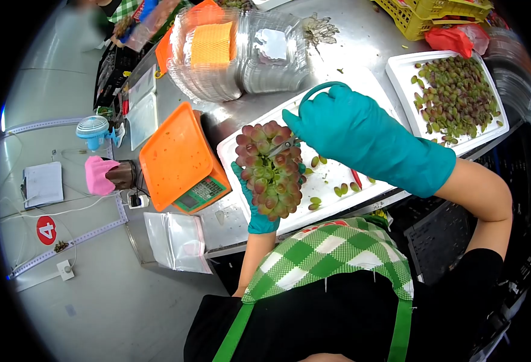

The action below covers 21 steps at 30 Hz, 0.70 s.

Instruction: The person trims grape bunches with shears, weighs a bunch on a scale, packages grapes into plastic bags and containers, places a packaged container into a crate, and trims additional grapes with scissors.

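Observation:
My left hand [259, 220], in a teal glove, holds a plump red-green succulent cluster [271, 175] from beneath and behind, over a white foam tray [335, 178]. Fingers of my right hand [338, 117], in a matching glove, are wrapped round scissors [319, 88] with teal handles. The scissors' metal blades reach in among the leaves at the upper right of the cluster. Loose leaves [342, 189] and a red-handled tool [356, 178] lie in the tray.
An orange scale [178, 157] stands left of the tray. Stacked clear plastic containers [271, 54] are behind. At right, another white tray [402, 99] holds many loose leaves. Yellow crates [416, 21] stand at the back. Another person's arm [151, 30] shows at upper left.

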Each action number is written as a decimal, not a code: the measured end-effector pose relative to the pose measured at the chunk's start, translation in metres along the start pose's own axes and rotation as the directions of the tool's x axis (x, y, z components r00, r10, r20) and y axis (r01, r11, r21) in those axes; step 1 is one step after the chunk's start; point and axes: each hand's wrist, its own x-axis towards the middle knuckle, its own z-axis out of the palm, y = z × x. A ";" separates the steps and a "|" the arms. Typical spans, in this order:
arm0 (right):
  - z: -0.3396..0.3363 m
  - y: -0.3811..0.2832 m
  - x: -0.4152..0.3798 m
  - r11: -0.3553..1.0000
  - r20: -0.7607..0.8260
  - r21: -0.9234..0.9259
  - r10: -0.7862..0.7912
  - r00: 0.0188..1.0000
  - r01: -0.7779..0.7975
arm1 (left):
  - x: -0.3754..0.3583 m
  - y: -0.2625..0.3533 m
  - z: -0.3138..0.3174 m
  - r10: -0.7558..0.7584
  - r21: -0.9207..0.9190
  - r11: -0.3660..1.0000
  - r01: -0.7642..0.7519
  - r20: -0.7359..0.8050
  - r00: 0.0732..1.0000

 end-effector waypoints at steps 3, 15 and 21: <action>0.006 -0.003 0.003 0.999 -0.026 0.031 -0.043 0.999 0.044 | 0.001 0.005 -0.005 -0.042 0.187 0.982 0.040 0.006 0.999; 0.014 -0.012 0.013 0.983 -0.079 0.136 -0.113 0.990 0.123 | -0.003 0.003 -0.018 0.029 0.368 0.930 -0.004 -0.065 0.997; 0.014 -0.010 0.013 0.975 -0.080 0.164 -0.135 0.988 0.146 | -0.004 0.001 -0.016 0.009 0.369 0.929 0.023 -0.086 0.996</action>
